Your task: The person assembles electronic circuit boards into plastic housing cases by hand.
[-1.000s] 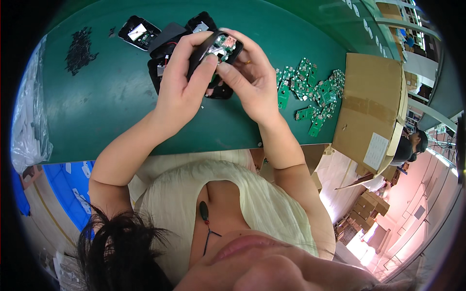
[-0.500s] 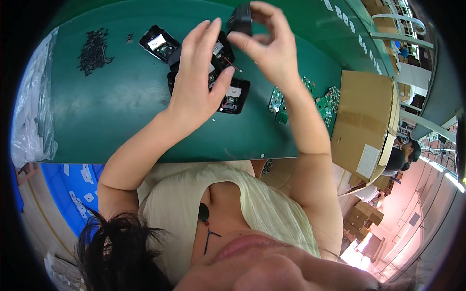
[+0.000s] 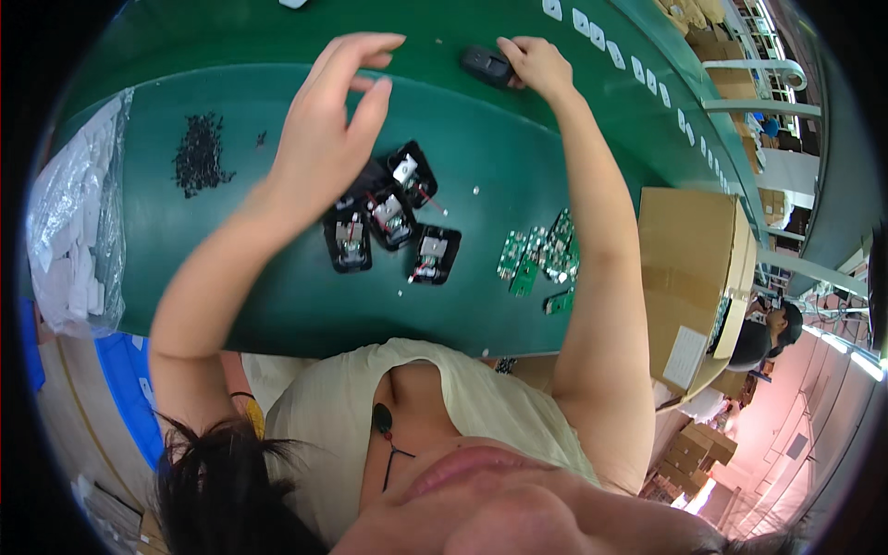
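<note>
At the far side, over the green belt [image 3: 425, 46], my right hand [image 3: 544, 68] grips a closed black plastic case [image 3: 487, 66] by its right end. Whether the case touches the belt is hard to tell. My left hand [image 3: 324, 125] hovers with thumb and fingers apart, holding nothing. Just beyond its wrist lie several open black housings with circuit boards and metal blocks inside, among them one housing [image 3: 435, 254] set apart to the right and another housing [image 3: 348, 242] nearer the left forearm. My left hand partly covers a darker housing. Thin red wires stick out of some.
On the green table [image 3: 231, 287] are a pile of small black parts [image 3: 200, 155], a plastic bag of white pieces [image 3: 79, 222] and green circuit boards [image 3: 546, 250]. A cardboard box [image 3: 689, 277] stands right. White pieces [image 3: 615, 55] line the belt. A person [image 3: 768, 338] is farther right.
My right hand has moved the black case away from me onto or over the belt. My left hand has drawn off the housings toward the far left, uncovering them.
</note>
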### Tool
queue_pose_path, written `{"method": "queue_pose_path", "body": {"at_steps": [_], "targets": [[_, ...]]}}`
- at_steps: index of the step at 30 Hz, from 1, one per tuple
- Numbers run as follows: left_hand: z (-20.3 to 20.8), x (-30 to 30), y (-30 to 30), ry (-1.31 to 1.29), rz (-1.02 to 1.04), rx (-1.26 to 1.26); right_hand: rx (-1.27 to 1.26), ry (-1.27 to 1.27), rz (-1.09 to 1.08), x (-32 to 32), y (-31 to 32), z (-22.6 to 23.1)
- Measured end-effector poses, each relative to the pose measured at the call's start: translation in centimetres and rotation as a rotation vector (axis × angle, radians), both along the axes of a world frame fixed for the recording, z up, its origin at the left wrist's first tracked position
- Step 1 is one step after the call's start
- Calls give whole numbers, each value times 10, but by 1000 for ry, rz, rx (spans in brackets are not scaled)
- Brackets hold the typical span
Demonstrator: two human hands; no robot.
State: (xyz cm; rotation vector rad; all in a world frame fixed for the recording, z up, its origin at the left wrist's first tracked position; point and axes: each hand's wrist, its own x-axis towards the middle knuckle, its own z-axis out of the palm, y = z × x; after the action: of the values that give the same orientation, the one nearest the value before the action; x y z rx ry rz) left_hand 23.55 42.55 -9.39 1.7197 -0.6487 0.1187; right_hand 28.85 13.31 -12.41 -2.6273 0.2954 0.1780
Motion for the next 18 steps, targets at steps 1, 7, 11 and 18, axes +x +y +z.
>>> {"method": "queue_pose_path", "body": {"at_steps": [1,7,11,18], "targets": [[-4,25,-8,-121,-3,88,-306,-104,1,-1,-2,-5],[-60,208,-84,-427,35,541,-387,-453,81,-23,-1,-4],[-108,314,-96,-848,161,1084,-295,-347,386,-32,10,-16],[-103,341,-96,-698,-76,1148,-127,-357,328,-28,4,-2]]}}
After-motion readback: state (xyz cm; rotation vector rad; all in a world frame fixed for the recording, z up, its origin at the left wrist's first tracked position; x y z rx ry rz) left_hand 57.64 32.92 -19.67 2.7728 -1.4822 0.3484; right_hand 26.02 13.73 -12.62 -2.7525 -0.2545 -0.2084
